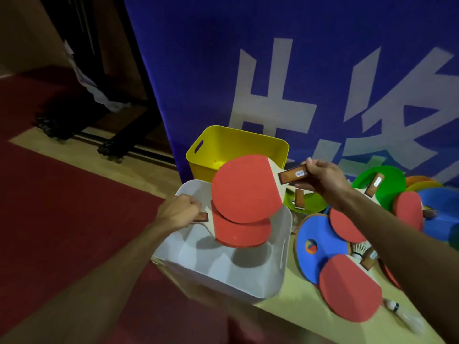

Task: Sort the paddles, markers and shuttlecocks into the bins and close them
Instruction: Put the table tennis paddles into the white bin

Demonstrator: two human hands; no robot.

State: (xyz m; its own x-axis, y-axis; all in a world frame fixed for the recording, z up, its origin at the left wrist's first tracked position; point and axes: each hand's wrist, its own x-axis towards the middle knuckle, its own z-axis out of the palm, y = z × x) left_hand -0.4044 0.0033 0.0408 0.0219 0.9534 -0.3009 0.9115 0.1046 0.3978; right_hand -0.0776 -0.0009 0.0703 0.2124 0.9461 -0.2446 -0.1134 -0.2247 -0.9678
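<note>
just then both hands were busy over the white bin [223, 276]. the left hand [180, 212] was curled round the wooden handle of the lower red paddle [241, 233], holding it roughly flat above the bin's open top, close to the left rim. the right hand [323, 180] pinched the handle end of the upper red paddle [246, 189] between thumb and fingers. its face overlapped the lower one from above and reached past the bin's far edge. whether the two faces touched, i could not tell.

behind the white bin stood the yellow bin [236, 142], open, against a blue banner [248, 58] with large white characters. to the right, on a pale surface [298, 306], lay a loose heap. it held a blue paddle [315, 229], a front red paddle [350, 289] nearest the camera, and green marker discs [387, 177] further back. a white shuttlecock [360, 249] showed just beside the blue paddle, under the right forearm. red carpet [62, 207] spread to the left.
</note>
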